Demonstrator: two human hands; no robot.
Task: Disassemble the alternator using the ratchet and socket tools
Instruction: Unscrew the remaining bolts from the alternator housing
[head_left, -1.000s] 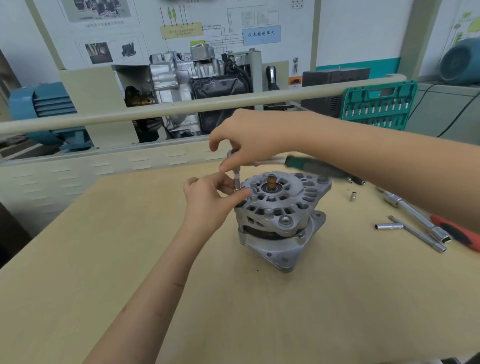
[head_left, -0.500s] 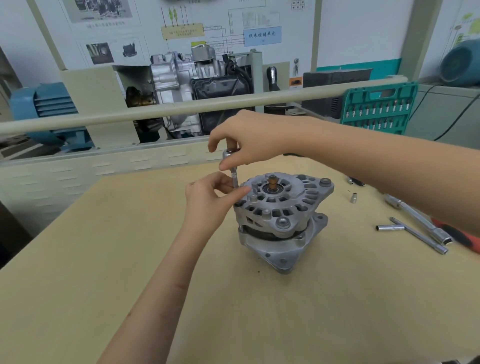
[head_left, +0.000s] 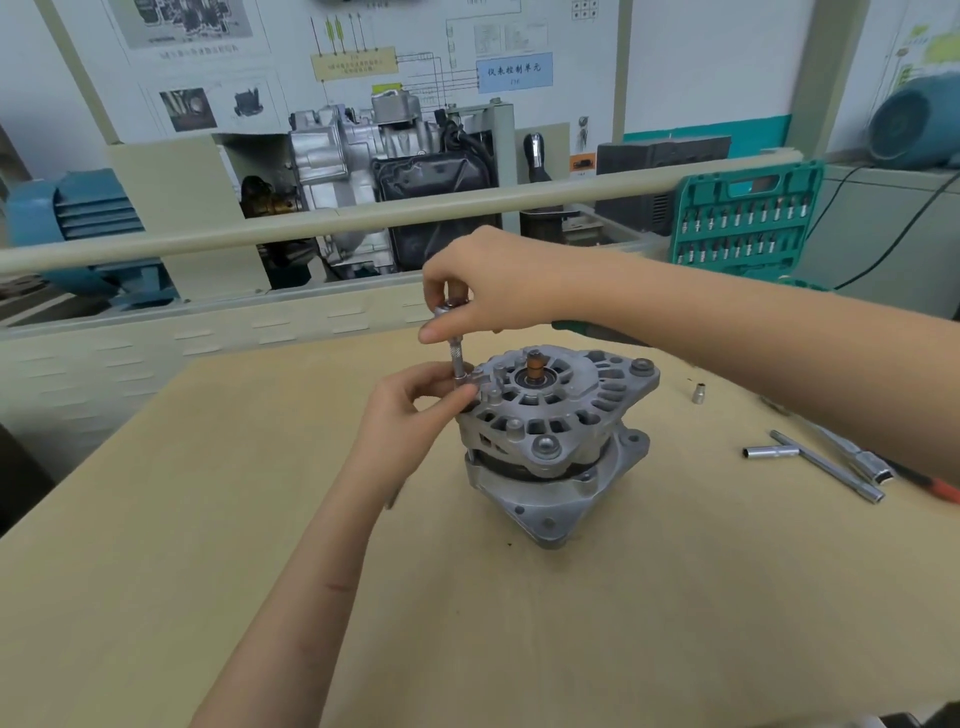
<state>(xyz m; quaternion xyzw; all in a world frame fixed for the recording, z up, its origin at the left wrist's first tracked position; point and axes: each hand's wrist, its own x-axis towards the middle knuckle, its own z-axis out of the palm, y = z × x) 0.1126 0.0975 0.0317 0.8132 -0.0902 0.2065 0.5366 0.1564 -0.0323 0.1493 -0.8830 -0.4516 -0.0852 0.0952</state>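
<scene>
The alternator (head_left: 558, 441) stands on its mounting end near the middle of the pale wooden surface (head_left: 208, 519), slotted housing and copper-coloured shaft stub facing up. At its left rim the ratchet (head_left: 453, 312) sits upright on a slim extension and socket (head_left: 460, 370), seated on what looks like a through bolt, though the bolt head itself is hidden by the fingers. The right hand (head_left: 493, 286) is curled over the ratchet head, thumb and forefinger pinching just below it, the green handle running back under the wrist. The left hand (head_left: 415, 410) pinches the socket between thumb and fingertips where it meets the housing. To do this step well, I would keep the extension square to the bolt so the socket does not ride off, let the left hand steady only and not resist the turn, and brace the housing so it does not spin on the surface. A loose socket (head_left: 699, 393) and a T-bar wrench (head_left: 821, 465) lie well apart to the right.
</scene>
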